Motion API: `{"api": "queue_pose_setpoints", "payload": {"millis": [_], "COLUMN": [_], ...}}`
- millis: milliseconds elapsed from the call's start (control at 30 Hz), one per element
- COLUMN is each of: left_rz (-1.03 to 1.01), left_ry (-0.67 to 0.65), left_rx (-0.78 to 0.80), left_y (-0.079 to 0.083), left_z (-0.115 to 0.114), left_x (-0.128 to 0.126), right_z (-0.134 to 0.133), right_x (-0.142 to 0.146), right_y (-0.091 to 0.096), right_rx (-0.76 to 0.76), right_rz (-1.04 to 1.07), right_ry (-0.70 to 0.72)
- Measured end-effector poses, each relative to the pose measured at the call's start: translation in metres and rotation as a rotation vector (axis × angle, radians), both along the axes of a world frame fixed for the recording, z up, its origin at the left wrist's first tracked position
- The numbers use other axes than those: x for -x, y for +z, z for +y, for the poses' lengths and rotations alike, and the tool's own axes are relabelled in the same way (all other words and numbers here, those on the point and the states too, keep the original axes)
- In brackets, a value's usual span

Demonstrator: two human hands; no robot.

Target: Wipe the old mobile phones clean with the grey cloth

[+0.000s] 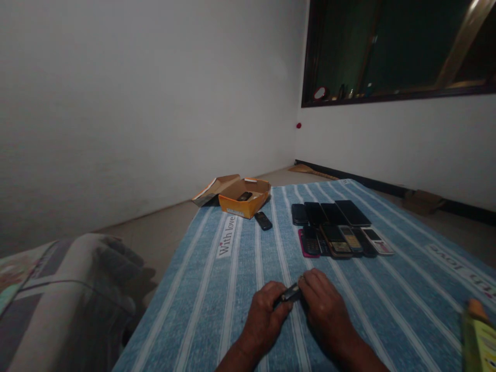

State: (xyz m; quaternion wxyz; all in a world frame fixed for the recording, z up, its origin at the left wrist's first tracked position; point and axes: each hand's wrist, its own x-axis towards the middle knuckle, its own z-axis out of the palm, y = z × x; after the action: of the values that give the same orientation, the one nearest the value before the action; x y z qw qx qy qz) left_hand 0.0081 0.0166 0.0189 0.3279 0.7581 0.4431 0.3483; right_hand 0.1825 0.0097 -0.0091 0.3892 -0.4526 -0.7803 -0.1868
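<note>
Low over the near part of the striped blue cloth, both my hands grip one small dark mobile phone [291,293]. My left hand [267,310] is closed on its left end, and my right hand [322,302] wraps its right end. Much of the phone is hidden by the fingers. Beyond my hands, to the right, lie two rows of phones: several dark ones such as a large black smartphone [352,212] behind, and keypad phones, including a white phone [377,241], in front. A single black phone [264,221] rests beside the orange cardboard box [236,206].
The box stands at the far left of the cloth [205,289], lid flap open, with a dark phone [245,196] inside. A yellow-green packet [480,341] is at the right edge. Left of the cloth is a fabric-covered piece [73,289]. White walls and a dark window [403,46] lie behind.
</note>
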Motion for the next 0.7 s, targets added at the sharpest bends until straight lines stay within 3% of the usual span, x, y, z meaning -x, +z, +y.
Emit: {"api": "queue_pose_setpoints", "payload": {"millis": [167, 433, 700], "left_rz": [-0.003, -0.055, -0.016], "left_ry": [-0.021, -0.015, -0.010], "left_rx": [-0.036, -0.011, -0.025], "left_y": [-0.001, -0.001, -0.001], "left_z": [0.001, 0.001, 0.002], "left_x": [0.001, 0.000, 0.000], "right_z": [0.007, -0.011, 0.001], "right_x": [-0.015, 0.028, -0.007], "right_y": [0.002, -0.007, 0.019], "right_rx": [0.049, -0.127, -0.031], "right_rz": [0.029, -0.040, 0.069], "right_ry": [-0.068, 0.064, 0.022]}}
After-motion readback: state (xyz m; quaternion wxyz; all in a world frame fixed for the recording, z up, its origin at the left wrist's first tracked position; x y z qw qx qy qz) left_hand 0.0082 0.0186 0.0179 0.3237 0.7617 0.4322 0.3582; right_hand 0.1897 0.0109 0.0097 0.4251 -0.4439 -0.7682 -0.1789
